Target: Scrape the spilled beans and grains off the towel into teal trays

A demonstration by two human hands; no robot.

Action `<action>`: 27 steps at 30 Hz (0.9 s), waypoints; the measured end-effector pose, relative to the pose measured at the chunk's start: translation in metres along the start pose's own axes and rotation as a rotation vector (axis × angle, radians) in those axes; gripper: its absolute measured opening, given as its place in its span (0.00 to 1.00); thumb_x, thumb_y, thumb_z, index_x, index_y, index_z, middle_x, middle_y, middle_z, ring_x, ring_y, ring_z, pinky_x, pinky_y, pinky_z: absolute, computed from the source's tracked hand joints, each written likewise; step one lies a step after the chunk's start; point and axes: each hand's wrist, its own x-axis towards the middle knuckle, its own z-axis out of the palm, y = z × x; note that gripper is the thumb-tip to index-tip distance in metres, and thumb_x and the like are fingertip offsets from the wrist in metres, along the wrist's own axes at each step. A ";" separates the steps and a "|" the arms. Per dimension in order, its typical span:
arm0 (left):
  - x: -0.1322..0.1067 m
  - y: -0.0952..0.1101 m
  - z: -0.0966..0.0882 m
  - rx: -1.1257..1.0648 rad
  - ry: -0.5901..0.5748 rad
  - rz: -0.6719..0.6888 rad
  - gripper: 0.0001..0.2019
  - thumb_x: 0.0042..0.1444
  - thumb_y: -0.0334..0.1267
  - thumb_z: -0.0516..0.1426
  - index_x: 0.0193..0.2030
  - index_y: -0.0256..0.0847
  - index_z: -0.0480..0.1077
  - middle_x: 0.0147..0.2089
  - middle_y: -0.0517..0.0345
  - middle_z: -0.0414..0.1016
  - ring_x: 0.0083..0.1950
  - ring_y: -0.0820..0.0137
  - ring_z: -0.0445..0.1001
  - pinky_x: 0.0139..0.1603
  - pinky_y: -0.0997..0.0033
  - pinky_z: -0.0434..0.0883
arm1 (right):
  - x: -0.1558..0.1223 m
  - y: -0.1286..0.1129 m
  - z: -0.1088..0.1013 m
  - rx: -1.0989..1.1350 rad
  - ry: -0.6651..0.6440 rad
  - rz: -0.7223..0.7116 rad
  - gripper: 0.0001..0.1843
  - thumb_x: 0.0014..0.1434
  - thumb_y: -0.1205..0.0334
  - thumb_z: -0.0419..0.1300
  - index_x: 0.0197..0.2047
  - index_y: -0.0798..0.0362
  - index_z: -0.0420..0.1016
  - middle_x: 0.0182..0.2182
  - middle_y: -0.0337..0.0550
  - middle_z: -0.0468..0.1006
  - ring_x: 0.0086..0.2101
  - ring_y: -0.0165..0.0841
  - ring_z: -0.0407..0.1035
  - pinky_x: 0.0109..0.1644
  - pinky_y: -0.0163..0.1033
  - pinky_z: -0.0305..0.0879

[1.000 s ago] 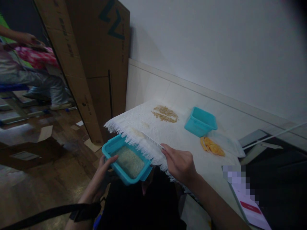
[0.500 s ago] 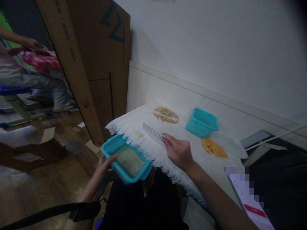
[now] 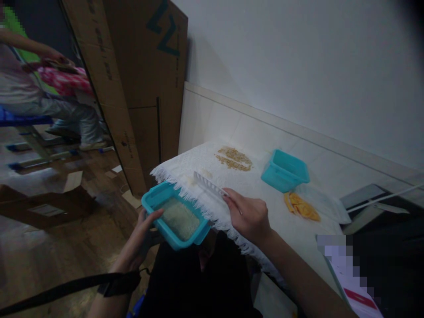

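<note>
My left hand (image 3: 147,234) grips the left side of a teal plastic tub (image 3: 202,230), its thumb over the rim. Pale grains like rice (image 3: 180,217) lie inside the tub, which is held just below the table's fringed edge. In my right hand (image 3: 250,214) is a white comb (image 3: 210,184), its fingers closed round the handle end. The comb stands edge-down on or just above the white cloth (image 3: 175,164). A thin patch of pale grains (image 3: 192,180) lies by the comb's far end, near the fringe.
Tan grains (image 3: 234,159) are spread farther back on the cloth. To their right stand a second teal tub (image 3: 281,176), an orange cloth-like bundle (image 3: 301,207) and clear plastic (image 3: 326,203). A tall cardboard box (image 3: 142,79) borders the table's left. Another person (image 3: 49,88) sits beyond it.
The comb has moved a little left, toward the fringed edge and the pale grains. My left hand still holds the tub below the edge. The whole view has shifted slightly.
</note>
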 end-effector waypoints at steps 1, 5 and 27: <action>0.001 0.000 0.000 -0.001 0.000 0.001 0.46 0.53 0.58 0.77 0.74 0.53 0.66 0.55 0.44 0.82 0.41 0.50 0.88 0.38 0.51 0.87 | 0.003 0.007 0.006 -0.030 -0.005 0.021 0.15 0.76 0.69 0.63 0.59 0.52 0.89 0.36 0.47 0.93 0.25 0.33 0.83 0.34 0.33 0.79; 0.004 0.002 -0.003 -0.012 -0.016 -0.007 0.44 0.55 0.57 0.76 0.74 0.53 0.65 0.54 0.46 0.80 0.40 0.52 0.88 0.39 0.51 0.86 | 0.009 0.021 0.027 -0.030 -0.037 0.027 0.14 0.77 0.69 0.61 0.56 0.55 0.89 0.34 0.47 0.93 0.26 0.33 0.84 0.32 0.32 0.75; 0.010 0.016 -0.012 0.028 -0.025 -0.016 0.40 0.58 0.57 0.74 0.72 0.55 0.65 0.54 0.47 0.82 0.42 0.54 0.88 0.41 0.52 0.87 | 0.030 0.017 0.069 0.003 -0.115 -0.095 0.17 0.75 0.72 0.60 0.59 0.56 0.88 0.38 0.47 0.94 0.29 0.33 0.85 0.31 0.33 0.73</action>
